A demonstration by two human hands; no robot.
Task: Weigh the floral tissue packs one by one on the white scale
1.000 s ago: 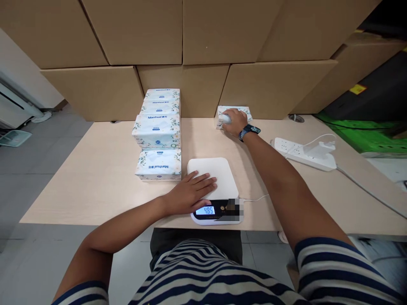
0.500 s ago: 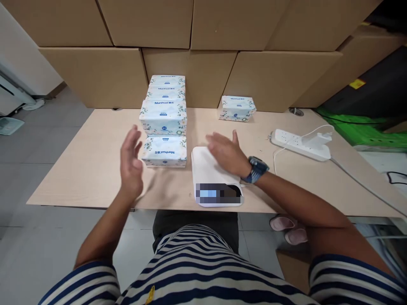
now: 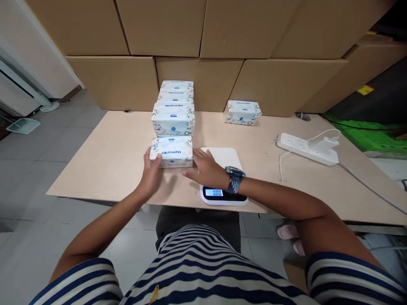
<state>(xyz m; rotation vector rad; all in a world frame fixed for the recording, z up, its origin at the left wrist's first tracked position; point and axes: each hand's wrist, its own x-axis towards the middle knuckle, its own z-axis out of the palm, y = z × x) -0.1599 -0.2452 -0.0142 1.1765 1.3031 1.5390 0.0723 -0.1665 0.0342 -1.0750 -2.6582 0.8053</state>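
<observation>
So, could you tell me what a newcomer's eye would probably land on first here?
Probably the nearest tissue pack, low in the row left of centre, with the left hand and right hand at its two sides. Next, likely the white scale at the table's front edge, its lit display reading 0.00, then the wall of cardboard boxes behind.

left hand: ahead-left of torso, cupped open | right hand: ahead of torso, thumb spread | elbows: both bent
</observation>
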